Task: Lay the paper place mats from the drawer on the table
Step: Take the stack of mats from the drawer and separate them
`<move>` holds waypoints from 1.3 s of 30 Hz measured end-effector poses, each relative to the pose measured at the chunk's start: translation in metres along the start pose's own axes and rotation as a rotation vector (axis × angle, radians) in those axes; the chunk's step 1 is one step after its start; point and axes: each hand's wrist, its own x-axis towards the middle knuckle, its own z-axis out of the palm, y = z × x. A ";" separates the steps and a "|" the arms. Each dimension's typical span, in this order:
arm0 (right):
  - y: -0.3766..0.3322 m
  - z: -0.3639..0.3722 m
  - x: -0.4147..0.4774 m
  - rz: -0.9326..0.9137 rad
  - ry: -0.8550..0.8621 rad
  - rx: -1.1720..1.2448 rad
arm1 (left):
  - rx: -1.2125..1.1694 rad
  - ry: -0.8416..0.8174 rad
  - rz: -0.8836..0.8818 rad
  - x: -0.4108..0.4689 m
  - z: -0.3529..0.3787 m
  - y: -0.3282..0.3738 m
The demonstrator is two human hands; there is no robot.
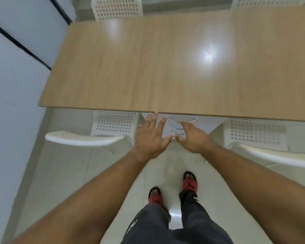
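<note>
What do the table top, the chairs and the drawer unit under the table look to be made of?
Table top: wood-grain board, probably laminate; smooth and semi-glossy, since lamp glare reflects off it. Chairs: white moulded plastic by the look, matte, with rows of punched holes. Drawer unit: white fronts with thin curved handles that look like metal; material unclear. Both hands reach toward it.

Looks to me like a small dining or break room, going by the long wood-look table (183,67) with matching white perforated plastic chairs (116,8) tucked in on both sides, pale tiled floor (63,173) and plain walls (12,103).
</note>
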 end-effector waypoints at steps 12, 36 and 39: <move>0.026 0.057 0.081 0.127 0.003 -0.101 | 0.074 0.036 0.030 0.068 0.072 -0.031; -0.012 0.058 0.003 0.344 0.146 0.223 | -0.338 -0.261 -0.246 0.027 0.075 -0.019; -0.001 0.068 0.011 0.427 0.068 0.305 | -0.495 -0.345 -0.429 0.031 0.080 -0.013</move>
